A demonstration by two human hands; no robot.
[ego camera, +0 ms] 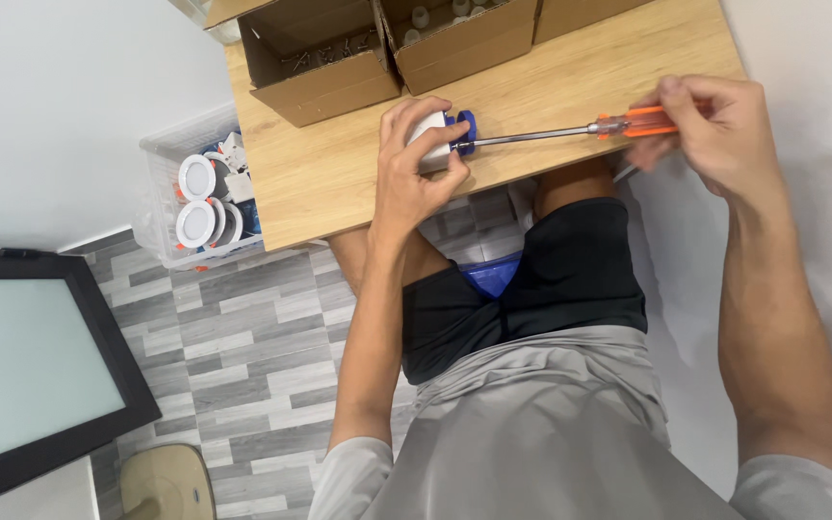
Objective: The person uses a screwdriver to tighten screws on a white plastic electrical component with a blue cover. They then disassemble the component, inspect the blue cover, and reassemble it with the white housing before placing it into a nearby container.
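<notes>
- Near the front edge of the wooden table (570, 77), our left hand (416, 164) is closed around a small white part (429, 135) with a blue piece (465, 132) on its right side, and presses it onto the tabletop.
- Our right hand (715, 130) grasps the orange handle of a screwdriver (570, 131); the fingers are wrapped around it.
- The long axis of the screwdriver lies almost level, from right to left, and its tip meets the blue piece (we cannot tell how deep it sits).
- So the part lies to the left of the right-hand grip, at the far end of the shaft, and the left hand is the nearer one to it.
- Behind the part stand open cardboard boxes (325, 63), quite near; the table edge is just in front of it.
- Beyond the table's left edge, on the floor, stands a clear bin (161, 193) of white round fittings (196, 178).
- Free tabletop remains under the shaft and to the right.
</notes>
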